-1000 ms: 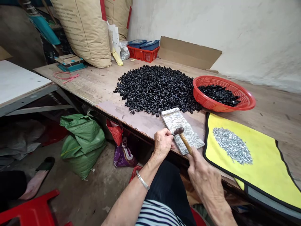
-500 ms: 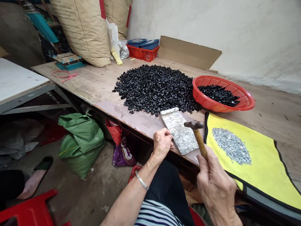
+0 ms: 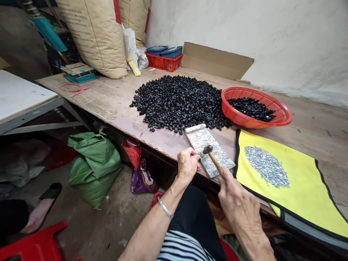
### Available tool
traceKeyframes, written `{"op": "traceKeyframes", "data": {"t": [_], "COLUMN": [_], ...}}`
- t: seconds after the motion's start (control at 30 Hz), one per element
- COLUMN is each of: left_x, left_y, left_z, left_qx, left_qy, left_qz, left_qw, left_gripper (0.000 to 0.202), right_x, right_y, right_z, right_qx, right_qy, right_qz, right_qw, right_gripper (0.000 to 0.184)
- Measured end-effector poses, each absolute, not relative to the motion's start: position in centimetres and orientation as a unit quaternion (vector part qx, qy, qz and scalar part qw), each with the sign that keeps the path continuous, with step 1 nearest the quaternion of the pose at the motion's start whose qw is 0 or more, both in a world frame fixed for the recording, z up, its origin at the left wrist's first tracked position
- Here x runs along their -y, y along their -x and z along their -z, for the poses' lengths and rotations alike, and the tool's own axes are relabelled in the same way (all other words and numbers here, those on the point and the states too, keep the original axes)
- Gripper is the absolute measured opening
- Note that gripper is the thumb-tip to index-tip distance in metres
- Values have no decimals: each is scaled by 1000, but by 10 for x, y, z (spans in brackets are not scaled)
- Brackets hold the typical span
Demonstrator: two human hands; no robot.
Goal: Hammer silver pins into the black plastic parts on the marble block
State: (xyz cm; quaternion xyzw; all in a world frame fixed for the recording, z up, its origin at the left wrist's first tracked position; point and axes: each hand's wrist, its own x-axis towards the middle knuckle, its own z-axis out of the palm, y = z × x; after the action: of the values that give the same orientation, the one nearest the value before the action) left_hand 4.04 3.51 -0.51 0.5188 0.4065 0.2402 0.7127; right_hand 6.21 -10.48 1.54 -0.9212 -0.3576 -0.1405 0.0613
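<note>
The left hand (image 3: 187,165) pinches a small piece (image 3: 199,155) at a stone slab (image 3: 200,137) as the right hand (image 3: 239,199) grips a hammer (image 3: 216,163) over it, the black heap (image 3: 179,103) beyond seemingly undone, the smaller basketful (image 3: 251,108) seemingly finished.

Right-hand grip (image 3: 239,203) holding hammer (image 3: 215,161) over speckled slab (image 3: 202,138); left-hand grip (image 3: 187,162) pinching small part (image 3: 199,154) beside slab; black pile (image 3: 179,103) beyond

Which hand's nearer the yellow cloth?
Right. The right hand, gripping the hammer, is by the cloth's near left corner; the left hand is farther left, at the slab's left edge.
</note>
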Motion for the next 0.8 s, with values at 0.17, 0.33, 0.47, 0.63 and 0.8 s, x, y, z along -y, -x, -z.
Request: {"op": "traceKeyframes", "data": {"t": [0.17,0.33,0.47,0.63,0.8], "left_x": [-36,-28,-19,-11,-7], "left_y": [-35,-7,18,29,28], "left_z": [4,-8,-25,-32,-22], "left_qx": [-389,-315,-246,-188,-179], "left_qy": [-505,-511,-486,-392,-342], "left_qz": [-241,-244,-221,-193,-173], "left_qw": [732,762,809,880,906], "left_gripper": [14,10,9,12,15], "right_x": [103,97,101,111,110], "right_y": [-93,-107,-101,-79,-55], "right_z": [-20,-20,-30,-45,-43], "right_qx": [246,215,288,319,190], "right_qy": [918,913,947,872,696], "right_qz": [-58,-154,1,-63,-350], "right_qw": [306,311,144,367,597], "right_gripper": [34,29,23,27,25]}}
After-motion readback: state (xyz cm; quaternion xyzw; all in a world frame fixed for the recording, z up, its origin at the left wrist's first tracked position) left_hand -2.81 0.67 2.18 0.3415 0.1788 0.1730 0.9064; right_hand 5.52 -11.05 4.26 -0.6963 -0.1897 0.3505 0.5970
